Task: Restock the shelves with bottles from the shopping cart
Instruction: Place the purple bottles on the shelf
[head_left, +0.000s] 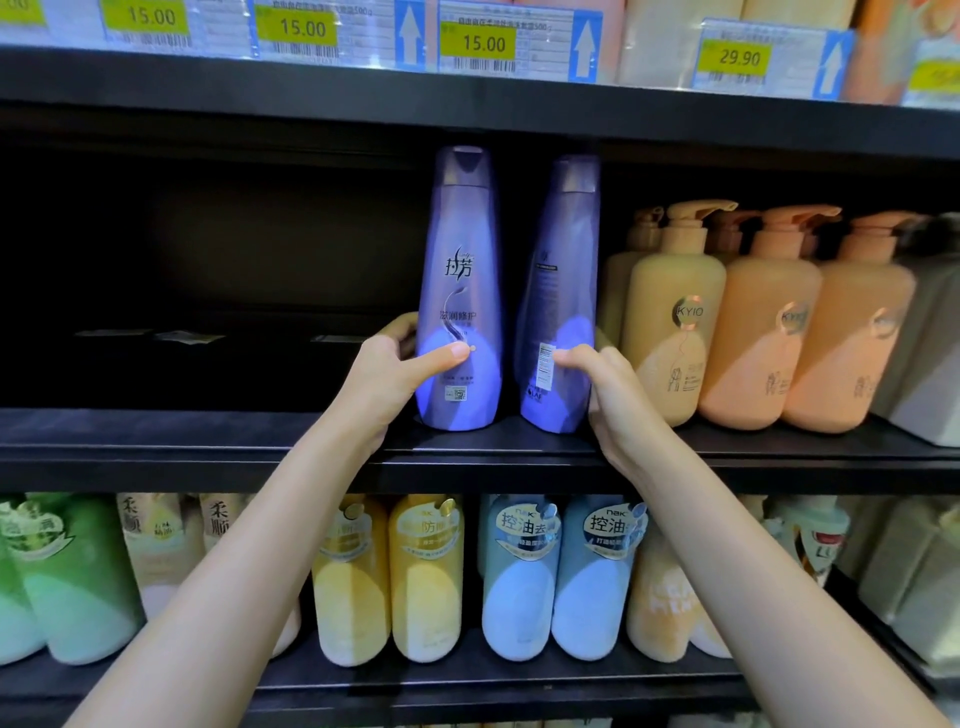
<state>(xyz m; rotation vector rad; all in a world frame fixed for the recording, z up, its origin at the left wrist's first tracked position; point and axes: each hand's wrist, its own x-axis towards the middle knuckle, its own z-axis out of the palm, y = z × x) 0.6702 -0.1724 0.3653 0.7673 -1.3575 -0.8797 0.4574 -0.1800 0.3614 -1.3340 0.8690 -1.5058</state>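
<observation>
Two purple bottles stand upright on the middle black shelf (208, 441). My left hand (387, 371) grips the left purple bottle (462, 270) low down, thumb across its front label and fingers round its left side. The right purple bottle (563, 280) is turned with its back label toward me. My right hand (605, 384) holds it near the base, thumb on the front and fingers behind its right side. The shopping cart is out of view.
Peach pump bottles (675, 322) stand close to the right of the purple pair. Left of them the shelf is dark and bare. Price tags (478, 44) line the shelf above. Green, yellow and blue bottles (519, 577) fill the shelf below.
</observation>
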